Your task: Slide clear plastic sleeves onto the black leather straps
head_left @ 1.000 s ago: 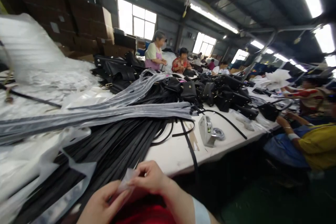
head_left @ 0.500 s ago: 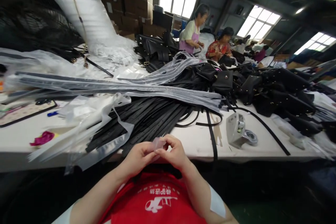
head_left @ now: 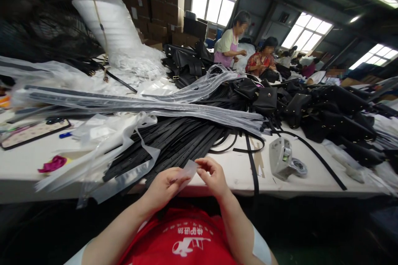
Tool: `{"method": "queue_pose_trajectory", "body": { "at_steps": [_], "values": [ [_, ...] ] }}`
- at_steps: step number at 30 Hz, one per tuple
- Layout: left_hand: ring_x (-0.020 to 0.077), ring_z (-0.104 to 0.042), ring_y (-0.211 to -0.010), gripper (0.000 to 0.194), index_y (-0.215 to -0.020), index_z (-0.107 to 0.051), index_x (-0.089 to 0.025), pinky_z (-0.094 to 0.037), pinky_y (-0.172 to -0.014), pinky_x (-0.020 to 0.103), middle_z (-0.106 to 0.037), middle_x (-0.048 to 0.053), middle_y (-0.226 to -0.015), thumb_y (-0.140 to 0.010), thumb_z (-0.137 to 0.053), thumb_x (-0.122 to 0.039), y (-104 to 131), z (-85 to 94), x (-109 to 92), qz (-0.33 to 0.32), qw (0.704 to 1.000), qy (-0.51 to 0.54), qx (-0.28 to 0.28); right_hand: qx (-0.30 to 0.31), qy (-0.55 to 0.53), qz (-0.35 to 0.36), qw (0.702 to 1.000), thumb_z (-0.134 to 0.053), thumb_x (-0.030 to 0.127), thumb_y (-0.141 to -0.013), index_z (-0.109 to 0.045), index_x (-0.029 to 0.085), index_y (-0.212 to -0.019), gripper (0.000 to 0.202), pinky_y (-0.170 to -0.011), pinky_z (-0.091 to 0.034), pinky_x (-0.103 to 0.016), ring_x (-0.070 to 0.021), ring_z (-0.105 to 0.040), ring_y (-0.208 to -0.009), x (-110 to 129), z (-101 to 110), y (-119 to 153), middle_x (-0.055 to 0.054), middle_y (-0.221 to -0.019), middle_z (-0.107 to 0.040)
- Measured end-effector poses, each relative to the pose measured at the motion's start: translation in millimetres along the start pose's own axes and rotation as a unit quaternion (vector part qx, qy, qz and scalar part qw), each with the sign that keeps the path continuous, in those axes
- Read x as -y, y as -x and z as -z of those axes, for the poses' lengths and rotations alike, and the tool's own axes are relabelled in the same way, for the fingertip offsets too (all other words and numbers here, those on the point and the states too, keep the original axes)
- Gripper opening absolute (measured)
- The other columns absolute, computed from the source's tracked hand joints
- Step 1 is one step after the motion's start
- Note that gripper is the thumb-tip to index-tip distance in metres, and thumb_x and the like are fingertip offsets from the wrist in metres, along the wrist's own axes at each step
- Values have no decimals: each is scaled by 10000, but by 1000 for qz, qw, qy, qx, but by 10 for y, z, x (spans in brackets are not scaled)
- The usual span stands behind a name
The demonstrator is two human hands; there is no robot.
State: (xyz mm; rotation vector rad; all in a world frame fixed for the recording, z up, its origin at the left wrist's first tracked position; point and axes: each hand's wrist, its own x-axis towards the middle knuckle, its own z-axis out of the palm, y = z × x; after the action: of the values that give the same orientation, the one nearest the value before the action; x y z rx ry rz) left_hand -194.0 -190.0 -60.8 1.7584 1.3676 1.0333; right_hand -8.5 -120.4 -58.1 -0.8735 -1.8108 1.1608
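My left hand (head_left: 166,184) pinches a small translucent plastic piece (head_left: 190,169) in front of my red shirt, at the table's front edge. The fingers of my right hand (head_left: 213,174) are bent together at the right end of that piece, and whether they grip it is too small to tell. Just beyond both hands lies a fanned pile of black straps (head_left: 174,143). Long plastic-wrapped strips (head_left: 155,105) rest across the pile. To the right of my hands a tape dispenser (head_left: 280,158) stands on the table.
Black bags (head_left: 338,99) are heaped on the right of the white table (head_left: 224,174). Plastic film (head_left: 108,149), a magenta scrap (head_left: 52,164) and a patterned phone (head_left: 34,132) lie on the left. Several people work behind. One black strap (head_left: 252,165) hangs over the front edge.
The fingertips of my hands have moved a little apart, and more of the translucent piece shows between them. The camera view has shifted slightly.
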Motion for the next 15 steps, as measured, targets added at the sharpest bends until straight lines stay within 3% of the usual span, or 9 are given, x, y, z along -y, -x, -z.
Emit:
{"method": "queue_pose_trajectory", "body": {
  "at_steps": [2, 6, 9, 15],
  "values": [
    [176, -648, -852, 275, -933, -752, -207, -495, -817, 270, -717, 40, -923, -926, -507, -331, 9, 20, 19, 15, 1000, 11, -20, 7, -11, -54, 998, -678, 363, -767, -683, 187, -1045, 329, -604, -428, -255, -130, -536, -654, -34, 29, -27, -37, -843, -648],
    [178, -650, -832, 284, -903, -753, -206, -502, -791, 257, -719, 39, -891, -917, -529, -382, 17, 47, 2, 18, 999, 41, -12, 67, -48, -115, 990, -688, 386, -744, -701, 161, -735, 226, -529, -375, -236, -108, -478, -535, -77, -43, -18, 9, -600, -593],
    [184, -653, -840, 296, -892, -743, -214, -506, -784, 247, -719, 35, -886, -922, -514, -399, 17, 56, -18, 23, 998, 55, -4, 34, -69, -126, 989, -704, 357, -712, -618, 155, -561, 267, -476, -316, -222, -85, -415, -469, -103, -137, 5, 33, -490, -522],
    [193, -646, -831, 361, -859, -744, -237, -523, -775, 233, -723, 36, -886, -890, -495, -496, 7, 24, -59, 5, 996, 71, 50, -15, -46, -101, 994, -698, 218, -648, -601, 152, -526, 170, -490, -332, -207, -83, -442, -489, -214, -289, 21, 33, -508, -554]
  ]
}}
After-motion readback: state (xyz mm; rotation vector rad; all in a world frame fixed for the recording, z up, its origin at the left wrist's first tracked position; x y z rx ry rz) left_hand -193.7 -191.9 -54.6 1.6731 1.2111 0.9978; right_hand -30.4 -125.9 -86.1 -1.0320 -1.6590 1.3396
